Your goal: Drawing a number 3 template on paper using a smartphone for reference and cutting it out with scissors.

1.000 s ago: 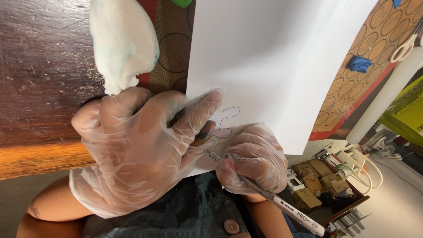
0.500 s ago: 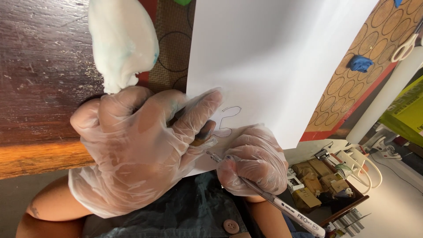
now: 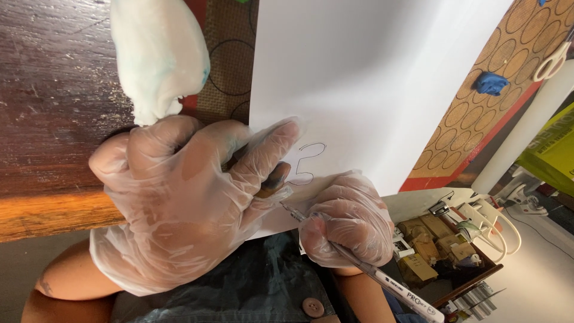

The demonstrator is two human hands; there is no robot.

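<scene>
Nearest the wearer: right hand (image 3: 350, 221), in a clear disposable glove, fingers curled closed around a white pen (image 3: 365, 269); the barrel runs down toward the lower right, the fine tip meeting the paper just beside the left thumb.

Left hand (image 3: 179, 197), likewise gloved, lies flat with fingers spread, pressing down the near edge of a white sheet of paper (image 3: 371, 78); it grips nothing. Blue-green staining shows on the thumb tip.

The sheet rests at the near edge of the wooden table (image 3: 54, 119), its bottom corner hanging slightly past that edge. A looped pen outline (image 3: 308, 162) sits near the sheet's bottom edge, between the two hands. Judged light, thin and limp, it creases easily and slides on the mat, so it is best steadied by a flat palm at an edge rather than pinched.

Beyond: a lump of white dough (image 3: 158, 57) with faint teal marks, at the table's far left, above the left hand; a brown baking mat (image 3: 230, 54) printed with circles under the sheet; a small blue lump (image 3: 490, 84) on the mat's far right; scissors (image 3: 553, 60) at the right edge.
</scene>
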